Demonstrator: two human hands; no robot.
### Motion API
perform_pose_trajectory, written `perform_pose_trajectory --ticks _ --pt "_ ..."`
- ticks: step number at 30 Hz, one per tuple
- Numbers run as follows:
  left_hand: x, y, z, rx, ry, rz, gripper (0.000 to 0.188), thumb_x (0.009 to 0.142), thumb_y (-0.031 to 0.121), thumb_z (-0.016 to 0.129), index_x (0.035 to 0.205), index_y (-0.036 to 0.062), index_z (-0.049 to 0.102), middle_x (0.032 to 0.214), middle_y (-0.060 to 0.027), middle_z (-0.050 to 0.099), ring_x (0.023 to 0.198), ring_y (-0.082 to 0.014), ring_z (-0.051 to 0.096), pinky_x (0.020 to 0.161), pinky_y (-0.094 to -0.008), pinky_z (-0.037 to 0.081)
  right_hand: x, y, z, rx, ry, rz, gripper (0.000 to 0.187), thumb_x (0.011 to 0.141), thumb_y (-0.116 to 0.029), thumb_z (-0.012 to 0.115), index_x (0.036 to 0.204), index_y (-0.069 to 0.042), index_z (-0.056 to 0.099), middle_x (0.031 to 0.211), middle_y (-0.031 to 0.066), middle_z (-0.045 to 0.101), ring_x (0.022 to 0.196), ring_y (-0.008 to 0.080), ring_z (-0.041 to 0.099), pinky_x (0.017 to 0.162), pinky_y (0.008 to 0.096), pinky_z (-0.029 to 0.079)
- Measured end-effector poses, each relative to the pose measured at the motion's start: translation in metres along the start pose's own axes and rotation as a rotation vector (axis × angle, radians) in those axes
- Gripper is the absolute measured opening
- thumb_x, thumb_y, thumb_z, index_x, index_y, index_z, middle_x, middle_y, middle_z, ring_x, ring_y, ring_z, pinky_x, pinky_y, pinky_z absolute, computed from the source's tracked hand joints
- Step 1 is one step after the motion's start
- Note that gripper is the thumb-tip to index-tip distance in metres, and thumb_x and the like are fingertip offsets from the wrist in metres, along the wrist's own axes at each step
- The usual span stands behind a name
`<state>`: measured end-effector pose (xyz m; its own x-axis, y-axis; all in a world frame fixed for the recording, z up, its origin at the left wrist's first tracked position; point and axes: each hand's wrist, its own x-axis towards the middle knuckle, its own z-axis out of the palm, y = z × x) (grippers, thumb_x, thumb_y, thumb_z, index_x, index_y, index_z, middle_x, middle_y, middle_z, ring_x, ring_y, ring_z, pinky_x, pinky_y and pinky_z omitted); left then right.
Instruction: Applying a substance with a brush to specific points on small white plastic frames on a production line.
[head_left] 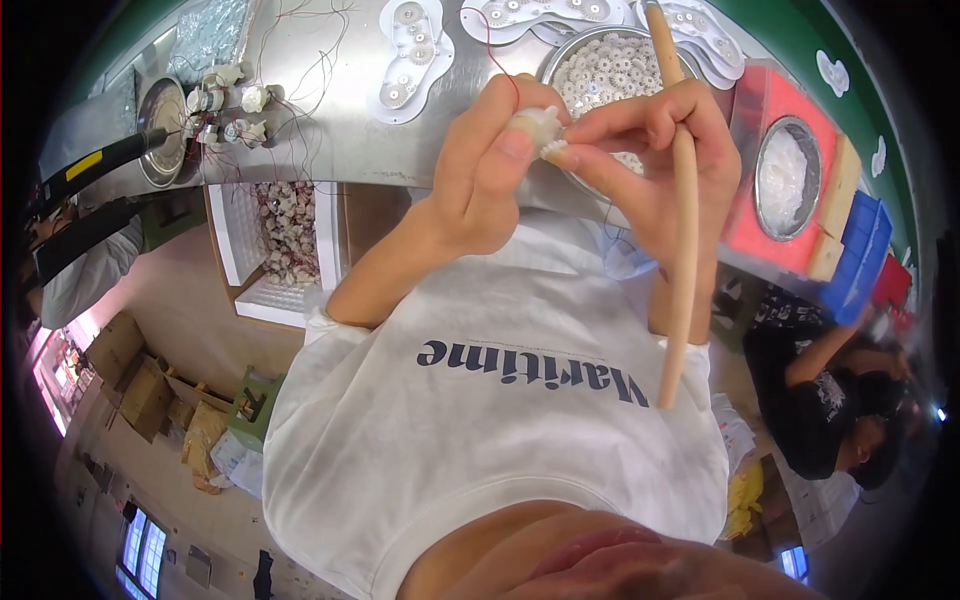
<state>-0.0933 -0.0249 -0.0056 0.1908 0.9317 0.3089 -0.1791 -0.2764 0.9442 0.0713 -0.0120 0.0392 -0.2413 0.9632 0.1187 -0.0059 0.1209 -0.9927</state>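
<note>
My left hand (480,170) is closed around a small white plastic motor unit (540,122), with a thin red wire rising from it. Against the motor unit's end, the thumb and forefinger of my right hand (690,160) pinch a small white gear (556,150). A long wooden stick (683,260) is also tucked through the fingers of that hand, running down over my shirt. Just behind my hands is a metal bowl (551,68) filled with white gears, partly hidden by the right hand.
White plates with gears (412,60) lie along the metal table (330,130). Wired motors (230,105) lie at left, above a foam-lined box (230,240) of more motors. A red tray (745,235) at right carries a metal bowl (764,165). Another person (820,410) sits at far right.
</note>
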Motion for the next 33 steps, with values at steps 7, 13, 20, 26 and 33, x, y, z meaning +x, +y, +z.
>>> perform_pose_trajectory --ticks 7,13,20,26,33 --pt "-0.003 -0.005 0.004 -0.064 0.069 0.077 0.031 0.094 0.023 0.032 0.101 -0.0035 0.046 0.084 -0.0104 0.051 0.069 -0.0125 0.042 0.063 -0.0250 0.036 0.001 0.001 0.005 0.075 0.001 -0.028 0.046 0.069 0.012 0.074 0.083 -0.007 0.034 0.081 0.0184 0.066 0.079 0.0186 0.066 0.072 0.0269 0.056" --pt "-0.007 -0.014 0.014 -0.038 0.170 0.243 0.034 0.093 0.027 0.033 0.105 -0.0030 0.044 0.088 -0.0133 0.050 0.071 -0.0139 0.043 0.064 -0.0271 0.037 -0.001 0.003 0.012 0.182 0.059 -0.053 0.043 0.071 0.009 0.073 0.079 -0.006 0.034 0.079 0.0189 0.066 0.077 0.0186 0.068 0.068 0.0259 0.058" --pt "-0.011 -0.020 0.026 -0.086 0.291 0.305 0.037 0.092 0.030 0.035 0.108 -0.0023 0.042 0.094 -0.0159 0.050 0.075 -0.0150 0.043 0.066 -0.0280 0.038 -0.004 0.005 0.014 0.310 0.051 0.005 0.045 0.071 0.011 0.072 0.080 -0.007 0.032 0.080 0.0202 0.065 0.078 0.0192 0.067 0.069 0.0267 0.058" --pt "-0.010 -0.017 0.027 -0.140 0.233 0.271 0.038 0.093 0.031 0.035 0.110 -0.0027 0.041 0.094 -0.0159 0.049 0.075 -0.0148 0.044 0.066 -0.0280 0.038 -0.004 0.005 0.010 0.409 0.015 0.063 0.044 0.072 0.012 0.071 0.082 -0.007 0.032 0.081 0.0198 0.065 0.080 0.0194 0.067 0.071 0.0269 0.058" --pt "-0.007 -0.021 0.030 -0.071 0.247 0.367 0.038 0.094 0.030 0.035 0.110 -0.0033 0.041 0.094 -0.0165 0.049 0.075 -0.0148 0.043 0.066 -0.0278 0.038 -0.005 0.003 0.009 0.339 0.027 0.030 0.044 0.072 0.012 0.071 0.084 -0.006 0.033 0.082 0.0198 0.064 0.080 0.0199 0.067 0.070 0.0274 0.058"
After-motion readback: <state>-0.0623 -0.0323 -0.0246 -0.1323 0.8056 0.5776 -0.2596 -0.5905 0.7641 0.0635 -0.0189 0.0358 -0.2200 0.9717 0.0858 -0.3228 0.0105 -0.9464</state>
